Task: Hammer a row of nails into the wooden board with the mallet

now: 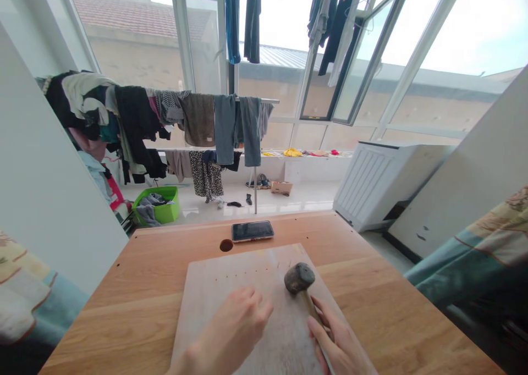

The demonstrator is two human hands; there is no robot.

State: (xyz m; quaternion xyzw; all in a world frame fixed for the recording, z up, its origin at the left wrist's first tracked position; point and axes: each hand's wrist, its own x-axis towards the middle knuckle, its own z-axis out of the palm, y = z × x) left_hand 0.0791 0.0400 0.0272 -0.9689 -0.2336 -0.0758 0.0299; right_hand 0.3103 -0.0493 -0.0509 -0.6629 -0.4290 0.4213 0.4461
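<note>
Trouble could come from how close the two hands are. The hammer has a heavy dark head, and that head sits near the fingertips of the left hand. If the head swung down a bit to the left, it could hit those fingers. The right hand holds the handle low down, far from the head, so I think the head could wobble or slip sideways. The pale board just lies flat on the table. A hard hit near its edge might make it slide or jump.

The right hand is wrapped tight round the hammer's handle. The left hand rests on the board with its fingers bent. It may pinch something tiny, but I cannot tell.

The hammer is over the right part of the board, with its head on the wood or just above it. Its long line runs from the right hand up and away from the person, leaning a little to the left. The head is the far end.

Further off, a phone lies flat on the table beside a round hole.
</note>
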